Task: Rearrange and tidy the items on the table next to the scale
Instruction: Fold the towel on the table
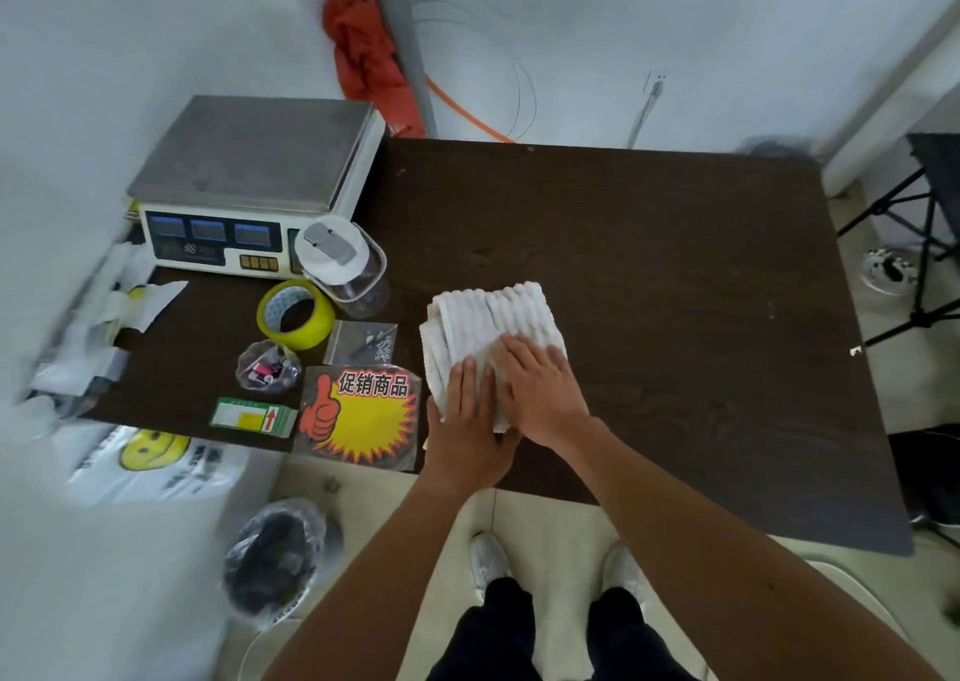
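Note:
A folded white ribbed towel [488, 316] lies on the dark brown table [675, 290], near its front edge. My left hand [467, 410] presses flat on the towel's near left corner. My right hand [540, 389] lies flat on the near right part, overlapping the left. Left of the towel sit a promo sign with a thumbs-up [358, 415], a small bag of screws [366, 342], a yellow tape roll [296, 314], a clear lidded jar [345, 264], a bag of small items [269, 367] and a green card pack [253, 416]. The scale [249, 186] stands at the back left.
White plastic bags [119, 306] hang over the table's left edge, one with a smiley face [153, 449]. A bin lined with plastic [275, 555] stands on the floor below. A red umbrella [369, 56] leans in the corner. A black stand [924, 243] is at the right.

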Available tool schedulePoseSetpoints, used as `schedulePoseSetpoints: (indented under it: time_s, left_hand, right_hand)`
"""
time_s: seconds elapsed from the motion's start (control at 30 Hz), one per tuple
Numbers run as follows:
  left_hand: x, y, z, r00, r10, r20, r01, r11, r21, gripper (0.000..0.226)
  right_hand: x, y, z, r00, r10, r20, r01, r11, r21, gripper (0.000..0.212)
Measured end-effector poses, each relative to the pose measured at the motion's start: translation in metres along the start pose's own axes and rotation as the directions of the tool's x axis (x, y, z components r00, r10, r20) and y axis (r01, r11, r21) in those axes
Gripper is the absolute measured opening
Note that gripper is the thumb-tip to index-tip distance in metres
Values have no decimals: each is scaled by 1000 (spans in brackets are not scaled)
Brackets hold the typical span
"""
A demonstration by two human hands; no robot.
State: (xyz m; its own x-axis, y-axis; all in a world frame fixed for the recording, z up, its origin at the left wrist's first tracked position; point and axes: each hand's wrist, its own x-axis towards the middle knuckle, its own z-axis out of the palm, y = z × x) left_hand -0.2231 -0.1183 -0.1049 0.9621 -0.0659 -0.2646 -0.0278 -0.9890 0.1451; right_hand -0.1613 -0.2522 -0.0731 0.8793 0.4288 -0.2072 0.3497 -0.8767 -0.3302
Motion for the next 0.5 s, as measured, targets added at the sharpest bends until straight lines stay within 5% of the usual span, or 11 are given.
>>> schedulePoseSetpoints:
  time_s: [0.5]
  left_hand:
    - [17, 113, 2, 987, 87, 136, -84, 996, -29, 97]
  right_hand:
    - [-52, 109, -14, 996, 85, -11, -85, 996, 11, 54]
